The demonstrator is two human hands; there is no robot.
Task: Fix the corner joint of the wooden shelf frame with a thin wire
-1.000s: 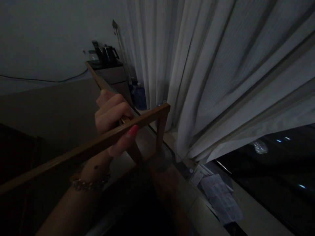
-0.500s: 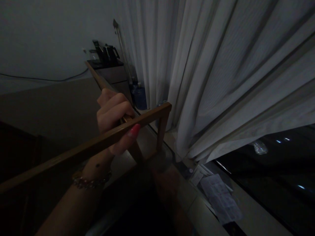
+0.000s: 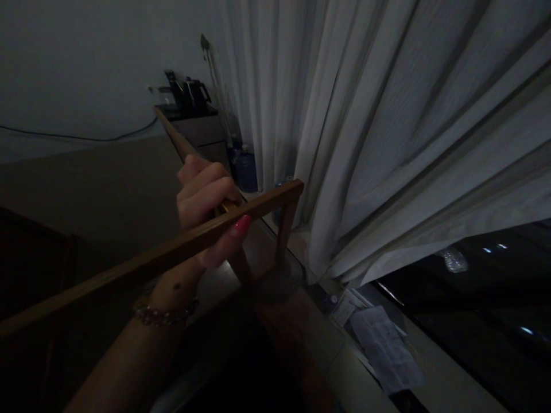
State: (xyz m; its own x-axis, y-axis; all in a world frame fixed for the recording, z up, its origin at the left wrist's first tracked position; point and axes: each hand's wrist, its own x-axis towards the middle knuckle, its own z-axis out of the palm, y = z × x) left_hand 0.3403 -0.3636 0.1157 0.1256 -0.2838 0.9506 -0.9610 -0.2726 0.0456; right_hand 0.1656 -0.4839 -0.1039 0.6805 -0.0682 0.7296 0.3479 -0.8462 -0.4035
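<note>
Pretty dim view here, but a light-brown, square-edged wooden frame (image 3: 163, 253) is being held by the left hand (image 3: 210, 198), its fingers curled tightly around an inner bar and the red-nailed thumb laid against the front bar. That front bar is run from the lower left up to a squared corner near mid-view, where a short post is dropped from it. Past the corner, a narrow strip of floor is left before the folds of the long white fabric curtain (image 3: 370, 143) are met, so the curtain is near on that side. The right hand (image 3: 282, 321) is seen just below the post, dark and blurred; how far it's closed, or whether anything is gripped, can't be told. More pale tiled floor (image 3: 344, 367) is shown to its right, bordered by white printed papers (image 3: 387, 347). Farther back, a blue plastic jug (image 3: 246, 171) is tucked beside the curtain's edge.
</note>
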